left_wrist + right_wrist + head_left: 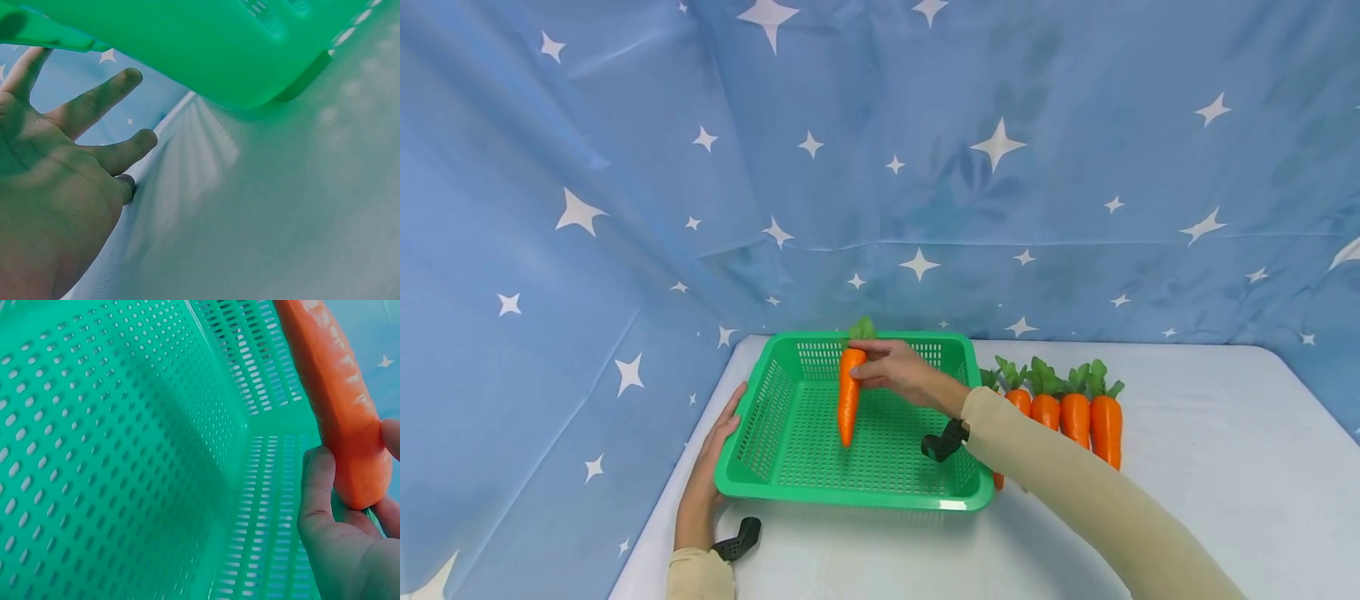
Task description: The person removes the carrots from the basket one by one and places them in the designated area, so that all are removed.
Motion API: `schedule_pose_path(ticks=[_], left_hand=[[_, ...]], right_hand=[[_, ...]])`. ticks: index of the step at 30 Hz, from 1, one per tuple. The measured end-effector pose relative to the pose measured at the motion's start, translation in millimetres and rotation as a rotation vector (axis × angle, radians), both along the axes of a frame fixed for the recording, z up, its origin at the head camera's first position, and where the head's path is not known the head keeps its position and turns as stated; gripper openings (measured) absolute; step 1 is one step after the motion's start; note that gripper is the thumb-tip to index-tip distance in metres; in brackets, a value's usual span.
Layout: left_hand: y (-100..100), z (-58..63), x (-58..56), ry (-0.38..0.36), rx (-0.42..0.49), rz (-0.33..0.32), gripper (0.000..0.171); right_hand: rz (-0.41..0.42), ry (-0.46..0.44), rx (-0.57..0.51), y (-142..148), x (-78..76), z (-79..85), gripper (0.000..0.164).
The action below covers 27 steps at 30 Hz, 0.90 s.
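My right hand (898,369) pinches an orange carrot (848,398) near its leafy top, over the inside of a green plastic basket (850,496). The carrot hangs tip down in the head view; in the right wrist view the thumb and fingers grip its thick end (362,469), with the perforated basket walls behind. At the basket's left side, my left hand (713,454) rests against the outer rim. Its fingers look straight and spread in the left wrist view, where the palm (56,181) faces the basket's underside (206,75).
Several carrots (1075,421) with green leaves lie in a row to the right of the basket, partly hidden by the right sleeve (1067,492). A white table (1225,442) carries everything. Blue cloth (1037,192) with white stars hangs behind and at the left.
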State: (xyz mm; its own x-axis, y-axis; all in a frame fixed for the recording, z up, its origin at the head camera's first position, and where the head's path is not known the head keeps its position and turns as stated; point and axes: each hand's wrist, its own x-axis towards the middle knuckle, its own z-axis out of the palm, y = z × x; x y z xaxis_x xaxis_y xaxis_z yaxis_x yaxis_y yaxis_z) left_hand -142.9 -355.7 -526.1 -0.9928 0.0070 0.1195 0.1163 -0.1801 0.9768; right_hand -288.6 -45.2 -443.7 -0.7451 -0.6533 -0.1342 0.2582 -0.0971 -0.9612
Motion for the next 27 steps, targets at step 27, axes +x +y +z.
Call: schedule_pose_path(ticks=[27], left_hand=[[0.4, 0.5, 0.0, 0.009, -0.001, -0.021, 0.061]], right_hand=[[-0.048, 0.000, -0.041, 64.0, -5.1, 21.9, 0.067]])
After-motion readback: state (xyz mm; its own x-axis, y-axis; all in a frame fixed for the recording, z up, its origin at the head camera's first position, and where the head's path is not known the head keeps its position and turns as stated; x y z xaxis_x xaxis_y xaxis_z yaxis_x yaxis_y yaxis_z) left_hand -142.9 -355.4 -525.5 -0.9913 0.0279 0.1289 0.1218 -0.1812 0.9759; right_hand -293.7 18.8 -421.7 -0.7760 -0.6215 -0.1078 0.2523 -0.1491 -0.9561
